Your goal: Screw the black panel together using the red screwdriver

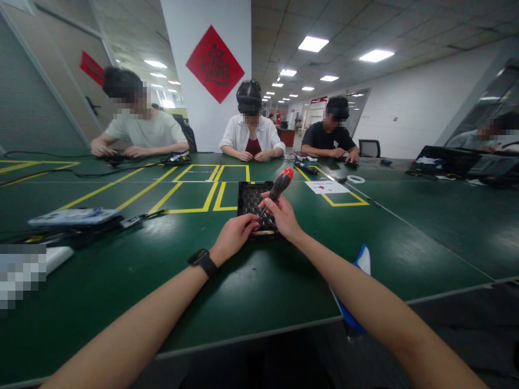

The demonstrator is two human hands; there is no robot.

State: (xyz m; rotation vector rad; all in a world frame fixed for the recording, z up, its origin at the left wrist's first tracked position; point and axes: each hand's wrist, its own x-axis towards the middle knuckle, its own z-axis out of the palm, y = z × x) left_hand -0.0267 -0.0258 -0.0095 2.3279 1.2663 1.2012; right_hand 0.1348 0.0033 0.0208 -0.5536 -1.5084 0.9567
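In the head view, my right hand (285,217) is closed around a screwdriver (281,183) with a red and black handle. The handle tilts up to the right, and its thin shaft points down toward my left fingertips. My left hand (235,235) has thumb and fingers pinched together near the shaft's lower end; whatever sits between them is too small to make out. Both hands are over a black open case (246,197) on the green table. Its inside seems to hold several small metallic pieces, partly covered by my hands.
A blue and white object (364,259) lies partly behind my right forearm at the table's edge. To the left are a light blue phone-like slab (79,216) and black cables (141,218). A white sheet (327,187) and a white ring (356,179) lie to the right. Several people sit opposite.
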